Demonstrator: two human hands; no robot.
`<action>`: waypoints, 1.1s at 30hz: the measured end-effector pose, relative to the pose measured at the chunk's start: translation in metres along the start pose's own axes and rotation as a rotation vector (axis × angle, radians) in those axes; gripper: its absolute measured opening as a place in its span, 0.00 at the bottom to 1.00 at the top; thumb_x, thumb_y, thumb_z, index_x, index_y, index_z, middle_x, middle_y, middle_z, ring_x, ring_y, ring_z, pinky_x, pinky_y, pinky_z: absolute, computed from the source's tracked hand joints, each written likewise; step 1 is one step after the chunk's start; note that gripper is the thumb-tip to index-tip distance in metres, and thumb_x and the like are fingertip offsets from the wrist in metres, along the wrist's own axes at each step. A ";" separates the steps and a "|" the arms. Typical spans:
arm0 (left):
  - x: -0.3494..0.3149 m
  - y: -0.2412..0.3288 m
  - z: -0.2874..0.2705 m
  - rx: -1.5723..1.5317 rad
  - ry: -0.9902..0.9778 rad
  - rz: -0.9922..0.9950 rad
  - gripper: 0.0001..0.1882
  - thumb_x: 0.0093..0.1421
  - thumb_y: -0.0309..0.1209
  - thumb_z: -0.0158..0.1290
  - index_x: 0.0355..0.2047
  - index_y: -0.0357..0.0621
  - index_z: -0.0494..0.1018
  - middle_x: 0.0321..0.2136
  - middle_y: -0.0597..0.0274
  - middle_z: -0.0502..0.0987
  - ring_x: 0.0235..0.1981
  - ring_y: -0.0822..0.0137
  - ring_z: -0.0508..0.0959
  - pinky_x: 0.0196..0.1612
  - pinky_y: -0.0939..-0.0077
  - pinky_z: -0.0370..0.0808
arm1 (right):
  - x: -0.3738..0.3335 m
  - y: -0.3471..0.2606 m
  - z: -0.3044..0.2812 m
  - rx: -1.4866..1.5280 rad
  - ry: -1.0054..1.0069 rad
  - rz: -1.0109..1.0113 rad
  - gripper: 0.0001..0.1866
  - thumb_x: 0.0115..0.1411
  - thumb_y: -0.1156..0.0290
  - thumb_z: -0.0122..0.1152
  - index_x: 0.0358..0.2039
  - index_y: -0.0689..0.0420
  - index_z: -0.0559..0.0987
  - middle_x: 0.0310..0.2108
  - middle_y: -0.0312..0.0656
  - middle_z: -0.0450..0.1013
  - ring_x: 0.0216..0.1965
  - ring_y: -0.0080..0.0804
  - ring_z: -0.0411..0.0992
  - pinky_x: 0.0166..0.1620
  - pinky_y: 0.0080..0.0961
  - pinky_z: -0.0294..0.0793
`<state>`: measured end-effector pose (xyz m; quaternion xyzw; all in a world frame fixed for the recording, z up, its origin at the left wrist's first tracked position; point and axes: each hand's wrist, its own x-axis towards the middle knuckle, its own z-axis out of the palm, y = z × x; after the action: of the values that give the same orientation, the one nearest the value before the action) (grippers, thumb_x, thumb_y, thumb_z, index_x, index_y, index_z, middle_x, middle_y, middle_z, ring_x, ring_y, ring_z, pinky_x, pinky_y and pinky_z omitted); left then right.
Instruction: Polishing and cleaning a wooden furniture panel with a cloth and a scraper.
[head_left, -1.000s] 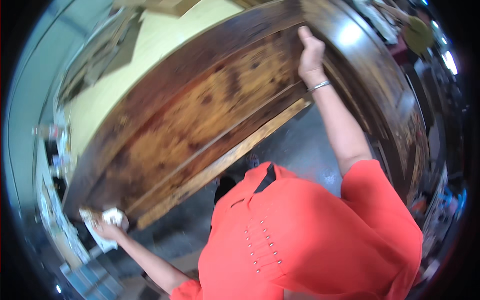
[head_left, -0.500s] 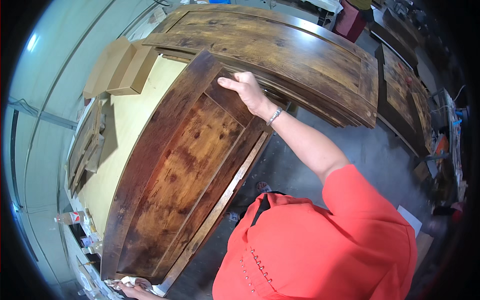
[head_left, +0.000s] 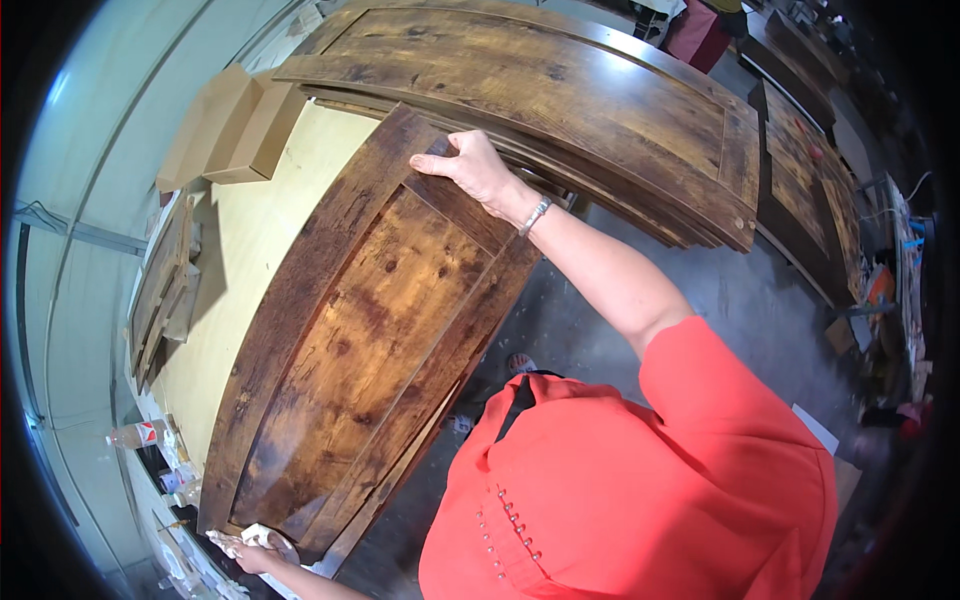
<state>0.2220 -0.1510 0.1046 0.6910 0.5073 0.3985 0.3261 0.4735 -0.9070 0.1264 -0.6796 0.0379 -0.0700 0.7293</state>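
A long dark-brown wood-grain panel [head_left: 350, 340] with a raised frame lies slantwise before me on a pale board. My right hand [head_left: 478, 178] grips its far end, thumb on top; the other fingers are partly hidden by the panel's edge. At the panel's near left end, my left hand [head_left: 258, 558] is closed on a white cloth [head_left: 272, 541] pressed by the panel's corner. Some of the left fingers are hidden by the cloth.
More brown panels [head_left: 560, 90] are stacked at the far side. An open cardboard box [head_left: 235, 130] sits on the pale board [head_left: 240, 260]. Small frame pieces [head_left: 165, 285] lean at the left, near a plastic bottle [head_left: 138, 434]. Further panels [head_left: 805, 190] stand at the right.
The panel's right edge has tilted, hiding most of the light strip under it. My right hand has shifted slightly left. The left hand and cloth have moved a little up and show more.
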 end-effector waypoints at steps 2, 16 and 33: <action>-0.013 0.015 -0.001 0.196 0.166 0.083 0.20 0.61 0.36 0.55 0.43 0.28 0.76 0.37 0.45 0.81 0.37 0.53 0.80 0.38 0.61 0.78 | -0.004 -0.004 0.006 0.074 -0.008 -0.049 0.18 0.51 0.67 0.73 0.35 0.70 0.81 0.31 0.40 0.78 0.33 0.22 0.73 0.38 0.22 0.71; -0.182 0.099 0.055 -0.188 -0.452 0.246 0.18 0.62 0.32 0.50 0.51 0.41 0.72 0.48 0.55 0.76 0.43 0.62 0.75 0.33 0.65 0.77 | 0.033 0.061 0.024 -0.213 0.076 0.081 0.22 0.47 0.56 0.71 0.26 0.66 0.81 0.24 0.40 0.77 0.27 0.25 0.72 0.33 0.27 0.72; -0.290 0.092 0.057 -0.055 -0.796 0.700 0.28 0.57 0.27 0.57 0.59 0.40 0.68 0.55 0.50 0.71 0.59 0.53 0.69 0.63 0.64 0.62 | 0.062 0.105 0.008 -0.269 0.041 0.395 0.19 0.55 0.64 0.65 0.41 0.68 0.80 0.38 0.44 0.79 0.38 0.30 0.77 0.43 0.25 0.73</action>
<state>0.2646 -0.4573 0.0927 0.9080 0.0728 0.2036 0.3589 0.5416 -0.9020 0.0247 -0.7485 0.1940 0.0661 0.6306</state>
